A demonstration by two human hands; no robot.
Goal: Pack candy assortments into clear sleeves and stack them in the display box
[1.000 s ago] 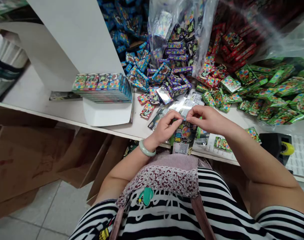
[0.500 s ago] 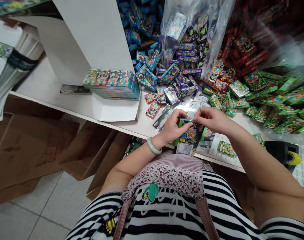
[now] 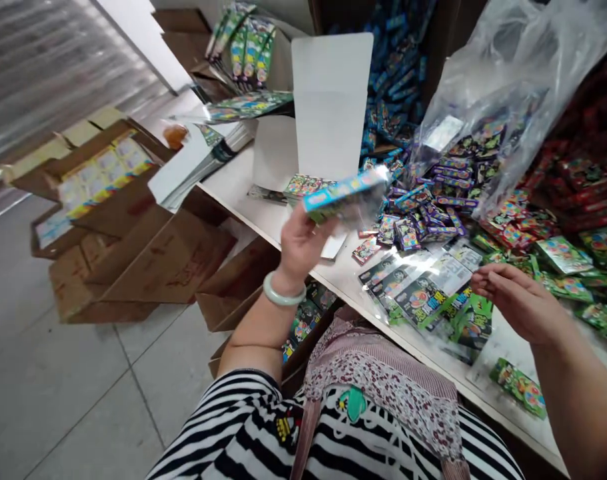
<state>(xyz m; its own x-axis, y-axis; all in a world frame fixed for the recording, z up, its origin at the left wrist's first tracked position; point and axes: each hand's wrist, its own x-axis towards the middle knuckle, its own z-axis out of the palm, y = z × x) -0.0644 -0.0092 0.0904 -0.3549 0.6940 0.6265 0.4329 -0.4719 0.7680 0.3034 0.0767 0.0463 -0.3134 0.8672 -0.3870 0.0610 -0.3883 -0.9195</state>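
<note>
My left hand (image 3: 303,243), with a pale green bangle at its wrist, is closed round a clear packet with a blue printed edge (image 3: 346,190), lifted above the table and blurred by motion. To the right, my right hand (image 3: 518,297) hovers with loosely curled fingers and nothing visible in them. Its fingertips are near several overlapping clear bags with black and green printing (image 3: 428,293). Behind my left hand is a stack of small printed boxes (image 3: 308,184) in a white carton (image 3: 333,113), partly hidden by the packet.
Purple boxes (image 3: 436,223), red boxes (image 3: 520,223) and green boxes (image 3: 566,257) lie in heaps beyond my hands. A large clear plastic bag (image 3: 493,73) stands among them. One green packet (image 3: 518,387) lies near the table edge. Brown cartons (image 3: 153,260) stand on the floor at left.
My hands were together over a black and green bag and are now apart. My left hand has carried the packet up towards the white carton. The view has swung left.
</note>
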